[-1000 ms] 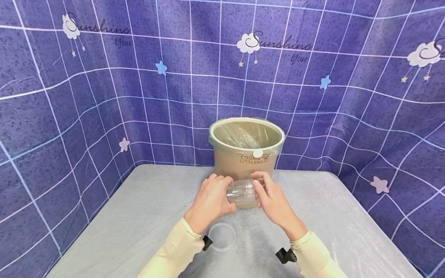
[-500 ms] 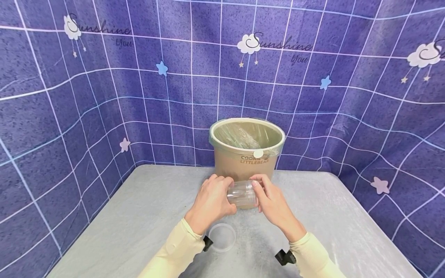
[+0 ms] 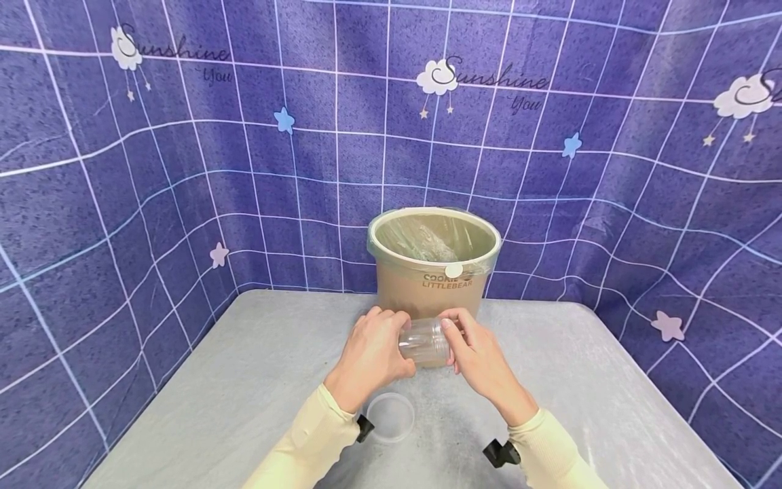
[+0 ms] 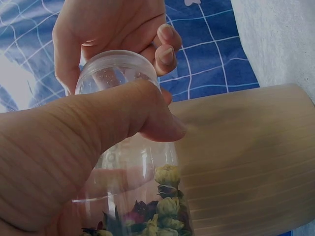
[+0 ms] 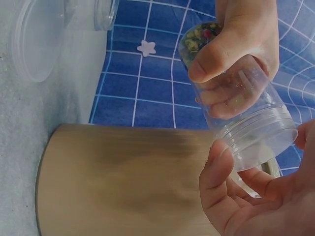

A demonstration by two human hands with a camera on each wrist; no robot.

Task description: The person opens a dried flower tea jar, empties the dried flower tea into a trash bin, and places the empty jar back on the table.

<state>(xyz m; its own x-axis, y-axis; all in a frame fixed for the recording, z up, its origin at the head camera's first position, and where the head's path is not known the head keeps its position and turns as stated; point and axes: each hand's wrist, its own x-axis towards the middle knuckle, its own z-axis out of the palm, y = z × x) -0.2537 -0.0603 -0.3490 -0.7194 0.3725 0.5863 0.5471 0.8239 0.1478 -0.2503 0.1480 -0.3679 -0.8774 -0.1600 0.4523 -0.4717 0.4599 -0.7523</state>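
My left hand [image 3: 374, 345] grips a clear plastic jar [image 3: 421, 341], thumb on one side and fingers round the other. The jar is tilted on its side, its threaded mouth toward my right hand [image 3: 479, 350]. Thumb and curled fingers of the right hand hold the rim, seen close in the right wrist view. No lid is on the mouth. Dried flowers [image 4: 167, 206], yellow and dark red, lie at the jar's closed end. Below the hands, a clear round lid [image 3: 391, 418] lies on the grey table by the left wrist.
A beige bin [image 3: 400, 288] with a pale rim and a plastic liner stands just behind the hands. Part of another clear container [image 5: 86, 14] shows beside the lid in the right wrist view. A blue gridded curtain [image 3: 330, 149] surrounds the table [image 3: 256, 380].
Over the last second the right hand has shifted slightly lower at the jar's mouth. Left hand, jar and lid stay almost where they were.
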